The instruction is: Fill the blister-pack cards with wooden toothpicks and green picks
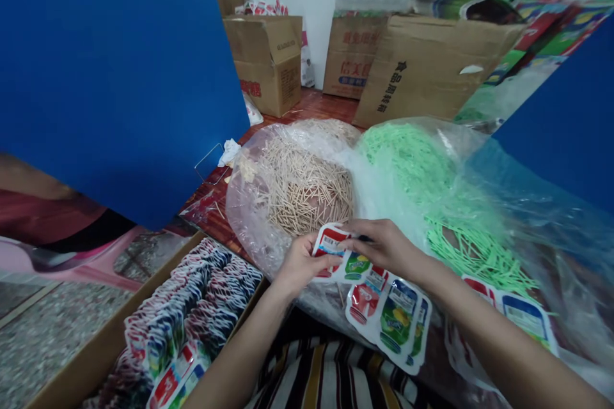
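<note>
Red, white and green, a glossy packet [330,243] sits between the person's two hands, in front of the pale wooden sticks [307,198]. From where I stand, the left hand [300,265] pinches its left end, thumb on the printed face; the right hand [384,246] has its fingers closed about the right part. Just beneath the right forearm lie more packets [398,313]. Clear plastic [249,204] surrounds the wooden sticks, with bright green sticks [407,160] to their right. Near left, a cardboard box [115,319] holds rows of packets; far off stand bigger cartons [432,70].
</note>
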Tool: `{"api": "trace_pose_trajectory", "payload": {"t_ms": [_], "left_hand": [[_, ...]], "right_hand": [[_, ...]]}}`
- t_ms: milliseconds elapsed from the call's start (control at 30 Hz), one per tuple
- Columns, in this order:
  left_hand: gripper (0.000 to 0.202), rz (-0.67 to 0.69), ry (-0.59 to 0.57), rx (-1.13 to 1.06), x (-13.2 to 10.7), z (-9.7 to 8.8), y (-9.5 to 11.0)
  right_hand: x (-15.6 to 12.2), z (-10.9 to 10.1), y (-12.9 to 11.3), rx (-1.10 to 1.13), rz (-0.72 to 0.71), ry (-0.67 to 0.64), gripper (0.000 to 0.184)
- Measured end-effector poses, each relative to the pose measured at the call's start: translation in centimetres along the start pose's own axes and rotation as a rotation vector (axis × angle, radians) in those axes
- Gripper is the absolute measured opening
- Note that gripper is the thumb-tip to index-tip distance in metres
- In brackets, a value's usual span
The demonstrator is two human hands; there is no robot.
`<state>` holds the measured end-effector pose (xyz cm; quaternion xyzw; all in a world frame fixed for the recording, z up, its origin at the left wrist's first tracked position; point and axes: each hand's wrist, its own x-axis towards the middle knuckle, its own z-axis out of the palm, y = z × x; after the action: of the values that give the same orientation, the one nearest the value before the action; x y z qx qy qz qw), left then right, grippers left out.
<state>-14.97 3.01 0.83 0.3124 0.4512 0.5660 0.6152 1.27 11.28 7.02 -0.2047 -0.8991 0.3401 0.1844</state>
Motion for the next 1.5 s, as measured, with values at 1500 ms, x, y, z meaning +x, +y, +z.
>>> {"api": "trace_pose_trajectory", "payload": {"t_ms": [1500], "left_hand": [[0.025,-0.081,-0.001,0.237,0.4,10.3,-5.5]], "right_hand": [[-17.1,-9.6,16.0,-0.403,0.829,0.169,0.021]]}}
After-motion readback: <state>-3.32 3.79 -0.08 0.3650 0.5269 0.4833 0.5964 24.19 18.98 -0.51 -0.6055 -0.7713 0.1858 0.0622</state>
